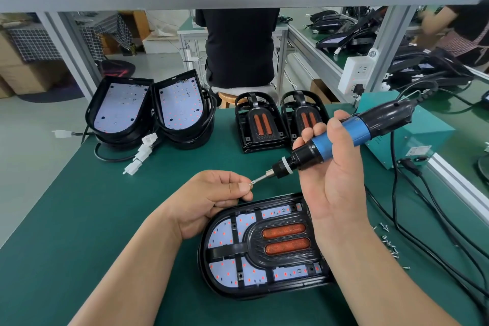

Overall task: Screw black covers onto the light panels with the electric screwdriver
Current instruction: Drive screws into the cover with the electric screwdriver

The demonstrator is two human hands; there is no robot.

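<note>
Our left hand (217, 193) pinches a tiny screw (251, 184) onto the screwdriver (341, 137) our right hand (336, 180) grips; it might slip off.

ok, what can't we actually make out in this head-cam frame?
- Screw at the screwdriver bit tip: too small, partly behind the left hand fingers; seating unclear.
- Light panel right end: hidden by the right hand and forearm, so those screw holes cannot be checked.
- Loose screws on the mat: too small to count.
- Electric screwdriver cable: runs off the right edge.
</note>
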